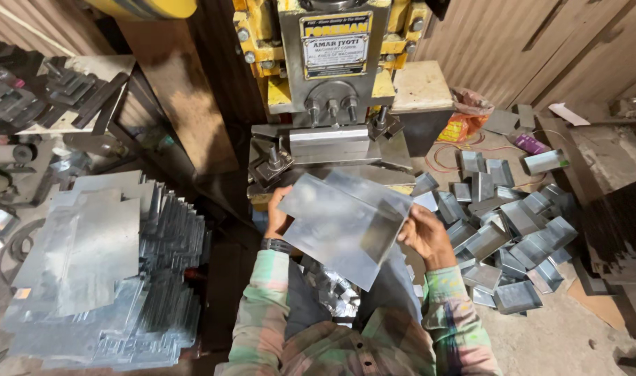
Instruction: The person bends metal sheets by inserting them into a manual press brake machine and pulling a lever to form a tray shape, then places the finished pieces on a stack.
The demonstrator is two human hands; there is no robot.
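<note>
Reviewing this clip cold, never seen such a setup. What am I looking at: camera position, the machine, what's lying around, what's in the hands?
There is one picture, taken from a camera on the person's head, looking down past plaid sleeves at their own two hands.

Straight ahead stands a yellow and steel press machine with a steel die block at its foot.

Both hands hold one grey sheet-metal piece in front of the press. The left hand grips its left edge, with a watch on that wrist. The right hand grips its right edge, where the sheet seems folded up into a low wall.

To the left lies a stack of flat cut metal blanks. To the right on the floor lies a loose pile of bent metal trays. Behind them sit an orange plastic bag and some red wire.
</note>
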